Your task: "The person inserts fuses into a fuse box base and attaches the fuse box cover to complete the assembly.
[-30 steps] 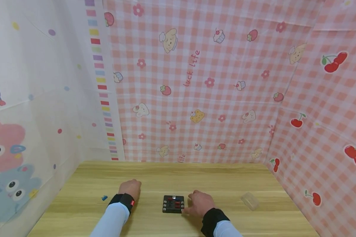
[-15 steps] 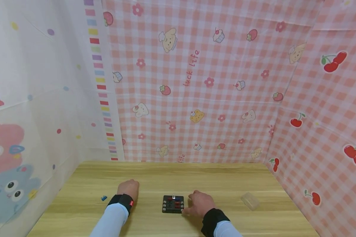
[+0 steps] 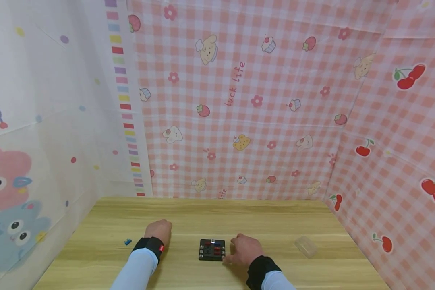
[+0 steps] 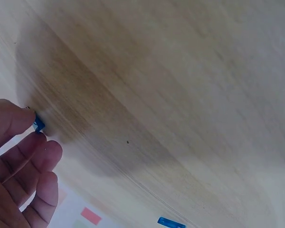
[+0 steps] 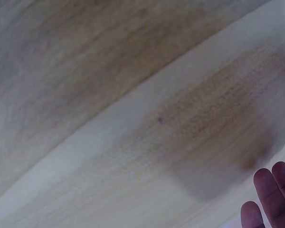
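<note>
In the left wrist view, my left hand (image 4: 26,166) pinches a small blue blade fuse (image 4: 39,123) between thumb and forefinger. From the head view this left hand (image 3: 159,231) is low over the table, left of the fuse block, its fingertips hidden behind the hand. The black fuse block (image 3: 212,250) lies flat at the middle front, with red and blue fuses seated in it and metal screws along both sides. Beside its right edge is my right hand (image 3: 245,249), thumb tip at the block's near right corner. Straight, relaxed fingers (image 5: 275,202) show in the right wrist view.
More blue fuses (image 3: 128,242) lie on the wooden table (image 3: 275,217), left of my left wrist. A clear plastic cover (image 3: 306,246) rests to the right of my right hand. Patterned cloth (image 3: 246,121) walls off the back and both sides.
</note>
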`<state>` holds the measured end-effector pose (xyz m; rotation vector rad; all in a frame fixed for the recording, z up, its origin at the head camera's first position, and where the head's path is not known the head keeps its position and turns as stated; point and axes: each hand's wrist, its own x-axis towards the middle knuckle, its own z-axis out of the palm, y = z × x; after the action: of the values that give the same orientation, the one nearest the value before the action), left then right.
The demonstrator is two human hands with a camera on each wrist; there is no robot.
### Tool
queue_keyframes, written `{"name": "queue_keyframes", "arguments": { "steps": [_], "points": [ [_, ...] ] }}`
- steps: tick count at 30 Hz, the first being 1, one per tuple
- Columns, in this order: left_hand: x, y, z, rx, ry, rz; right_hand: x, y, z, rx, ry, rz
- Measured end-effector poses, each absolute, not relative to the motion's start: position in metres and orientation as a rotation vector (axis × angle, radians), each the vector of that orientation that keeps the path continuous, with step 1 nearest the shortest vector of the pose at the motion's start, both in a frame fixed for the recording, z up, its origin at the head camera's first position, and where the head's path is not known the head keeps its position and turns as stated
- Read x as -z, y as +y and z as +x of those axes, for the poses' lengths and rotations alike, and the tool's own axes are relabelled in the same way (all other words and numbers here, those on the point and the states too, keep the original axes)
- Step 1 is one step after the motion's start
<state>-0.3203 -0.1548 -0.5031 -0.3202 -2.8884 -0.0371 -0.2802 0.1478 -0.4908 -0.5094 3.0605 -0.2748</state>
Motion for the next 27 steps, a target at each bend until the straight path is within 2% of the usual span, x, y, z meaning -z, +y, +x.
{"name": "queue_keyframes", "arguments": {
  "steps": [18, 27],
  "points": [
    [0.5048, -0.1543, -0.3226, 0.048, -2.888, -0.245, 0.4914, 0.1479, -0.2797, 0.295, 3.042, -0.488],
    [0.5037, -0.1532, -0.3227, 0.071, -2.900, -0.309, 0.4916, 0.1477, -0.2790, 0.303, 3.043, -0.487]
  ]
}}
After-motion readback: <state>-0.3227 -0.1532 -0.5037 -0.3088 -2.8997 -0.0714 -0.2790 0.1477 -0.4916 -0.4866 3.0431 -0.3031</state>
